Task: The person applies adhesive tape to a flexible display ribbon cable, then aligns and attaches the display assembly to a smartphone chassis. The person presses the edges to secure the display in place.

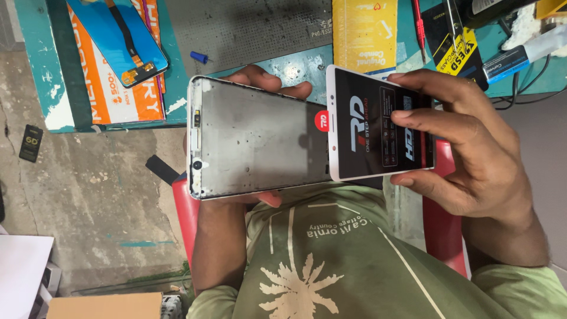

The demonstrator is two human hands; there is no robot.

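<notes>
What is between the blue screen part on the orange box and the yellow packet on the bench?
In the head view, a dark grey work mat and a small blue cap lie between the blue screen part and yellow packet.

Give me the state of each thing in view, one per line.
Phone frame: bare, no screen fitted, held flat in left hand.
New screen: white-edged, film on, held in right hand, overlapping the frame's end.
Spare screen: lying loose on the teal bench, ribbon cable up.
Red screwdriver: lying on bench, untouched.
</notes>
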